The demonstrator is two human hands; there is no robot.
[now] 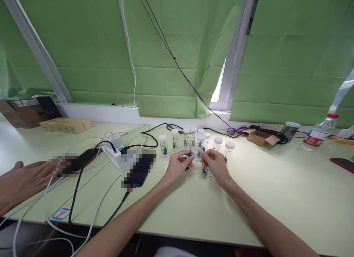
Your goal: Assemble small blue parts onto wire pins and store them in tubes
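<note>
My left hand [179,164] is closed in a pinch on a small blue piece [190,154] with a thin stem standing up from it. Close beside it, my right hand [217,164] also has its thumb and fingers pinched together; blue shows at the fingertips, but what they hold is too small to make out. Clear tubes with white caps stand around both hands: one at the left [164,148], several behind, and one at the right [229,148]. Small blue or green pieces on thin wires show inside several of them. A thin clear item [209,175] lies under my right hand.
A phone [139,170] on a cable and a white power strip [113,157] lie left of my hands. Another person's hand [35,175] rests at the far left among cables. An open cardboard box [260,136], a can [290,130] and a water bottle [318,133] stand at the right.
</note>
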